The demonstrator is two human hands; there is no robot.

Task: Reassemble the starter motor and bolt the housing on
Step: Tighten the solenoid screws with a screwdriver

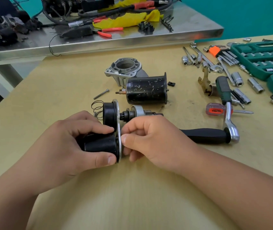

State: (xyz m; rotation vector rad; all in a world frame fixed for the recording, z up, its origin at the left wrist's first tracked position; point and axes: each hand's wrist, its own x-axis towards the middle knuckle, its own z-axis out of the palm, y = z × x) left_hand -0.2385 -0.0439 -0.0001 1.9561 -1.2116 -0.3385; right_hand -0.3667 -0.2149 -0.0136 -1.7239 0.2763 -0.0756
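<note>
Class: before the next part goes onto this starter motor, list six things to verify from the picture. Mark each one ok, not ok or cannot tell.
1. Left hand grips the black two-barrel part firmly: ok.
2. What the right hand has in its grip at the edge of the metal plate: cannot tell.
3. Grey housing lies free and unbolted, ready to pick up: ok.
4. Enough bolts to hand. Only one long bolt shows: probably not ok.
5. Ratchet lies beside the right hand: ok.
6. Spring behind the black part, seated or loose: cannot tell.
</note>
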